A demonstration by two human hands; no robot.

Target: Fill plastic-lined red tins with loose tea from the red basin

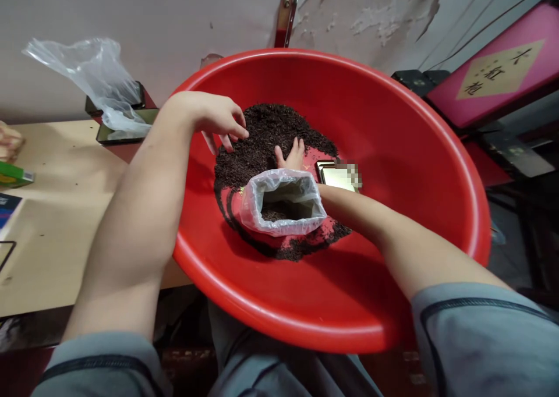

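Note:
Loose dark tea leaves lie heaped in a wide red plastic basin. My left hand hangs over the left side of the heap, fingers loosely bent and apart, with nothing in them. Behind a box lined with a clear plastic bag, my right hand rests at the edge of the leaves with its fingers spread. The right wrist is hidden by the bag's folded rim. Some leaves show inside the lined box. To its right sits a shiny gold lid, partly blurred out.
A pale wooden table is at the left, bearing a green box. Another open box with a crumpled clear bag stands beside the basin. A pink box with lettering is at the upper right.

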